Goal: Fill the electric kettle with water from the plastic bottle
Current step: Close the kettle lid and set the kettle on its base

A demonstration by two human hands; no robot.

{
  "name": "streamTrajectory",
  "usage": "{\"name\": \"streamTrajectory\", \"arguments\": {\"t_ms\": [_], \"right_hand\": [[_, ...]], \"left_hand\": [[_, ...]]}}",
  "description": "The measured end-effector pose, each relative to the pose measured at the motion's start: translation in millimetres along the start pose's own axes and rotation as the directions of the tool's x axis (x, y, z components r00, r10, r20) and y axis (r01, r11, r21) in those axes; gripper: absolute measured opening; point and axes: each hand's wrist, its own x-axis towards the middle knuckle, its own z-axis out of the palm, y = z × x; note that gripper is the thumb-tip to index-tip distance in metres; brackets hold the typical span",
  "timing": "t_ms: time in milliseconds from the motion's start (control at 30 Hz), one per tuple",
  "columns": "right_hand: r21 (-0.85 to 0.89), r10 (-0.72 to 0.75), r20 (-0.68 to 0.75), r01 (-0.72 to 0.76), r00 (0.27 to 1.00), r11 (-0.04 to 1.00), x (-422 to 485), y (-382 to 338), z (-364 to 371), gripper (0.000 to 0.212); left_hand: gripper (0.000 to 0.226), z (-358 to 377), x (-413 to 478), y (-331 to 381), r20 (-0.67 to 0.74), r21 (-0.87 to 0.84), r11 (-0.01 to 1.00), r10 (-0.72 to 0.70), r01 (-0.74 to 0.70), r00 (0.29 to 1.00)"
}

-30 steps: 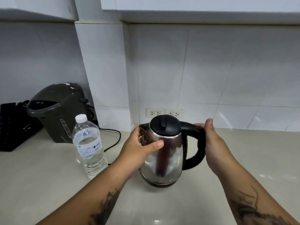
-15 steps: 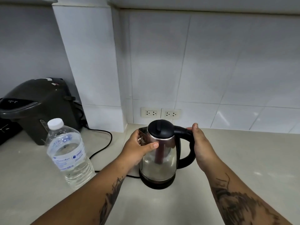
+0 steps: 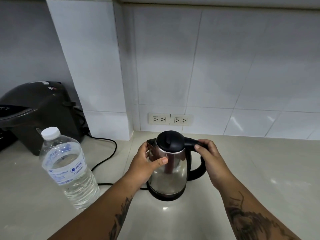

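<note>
A stainless steel electric kettle (image 3: pixel 170 172) with a black lid and black handle stands on its black base in the middle of the counter. Its lid is down. My left hand (image 3: pixel 144 164) wraps the kettle's body below the spout, thumb across the front. My right hand (image 3: pixel 207 157) holds the top of the black handle, fingers curled over it. A clear plastic water bottle (image 3: pixel 66 168) with a white cap stands upright on the counter to the left, apart from both hands, its cap on.
A dark hot-water dispenser (image 3: pixel 39 111) sits at the back left, its black cord (image 3: pixel 107 156) trailing across the pale counter (image 3: pixel 259 170) toward the kettle base. A double wall socket (image 3: pixel 170 119) is behind the kettle on the tiled wall. A white pillar (image 3: pixel 93 66) juts out at the left.
The kettle has come down onto its black base. My right hand's fingers shifted up onto the top of the handle. The view moved closer and lower, so the bottle looms larger at left.
</note>
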Motion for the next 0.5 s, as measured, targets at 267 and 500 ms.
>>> {"name": "streamTrajectory", "arguments": {"t_ms": [267,500], "right_hand": [[-0.42,-0.234,-0.05,0.192,0.971,0.887,-22.7,12.0,-1.9,0.067],[-0.667,-0.261,-0.056,0.158,0.964,0.728,-31.3,11.0,-5.2,0.066]], "left_hand": [[0.059,0.4,-5.3,8.0,0.028,0.056,0.998,-0.013,0.011,1.0],[0.054,0.5,-6.4,10.3,0.048,0.049,0.999,-0.025,0.023,0.999]]}}
